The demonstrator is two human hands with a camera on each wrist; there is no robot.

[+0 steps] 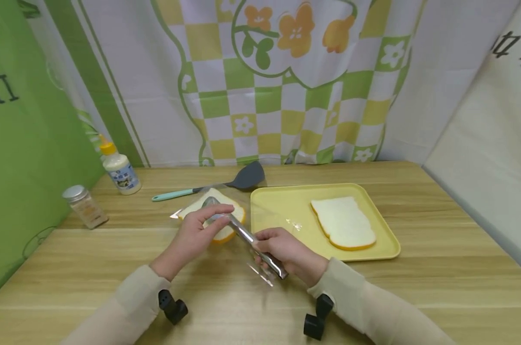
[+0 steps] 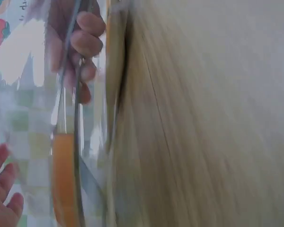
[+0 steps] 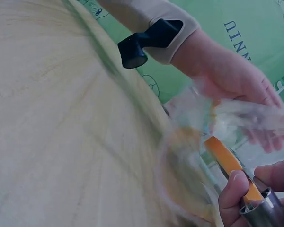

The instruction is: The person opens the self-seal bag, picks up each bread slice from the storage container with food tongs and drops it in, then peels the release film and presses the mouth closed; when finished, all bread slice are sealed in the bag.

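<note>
In the head view my right hand point(image 1: 286, 251) grips metal tongs point(image 1: 244, 233) near their lower end. The tongs slant up and left over a slice of toast bread point(image 1: 219, 195) with an orange crust. In the left wrist view the crust point(image 2: 64, 177) shows between the tong arms. Clear plastic film point(image 3: 184, 165) hangs around the slice and tongs, blurred in the right wrist view. My left hand point(image 1: 196, 235) hovers at the tongs' upper part in the head view; in the right wrist view that hand point(image 3: 236, 90) has its fingers extended behind the film.
A yellow tray point(image 1: 282, 249) on the right carries another bread slice point(image 1: 344, 223). Behind the hands lies a dark spatula point(image 1: 247, 177) with a mint handle. A yellow-capped bottle point(image 1: 122, 172) and a silver-lidded jar point(image 1: 85, 208) stand at the left of the wooden table point(image 1: 433, 287).
</note>
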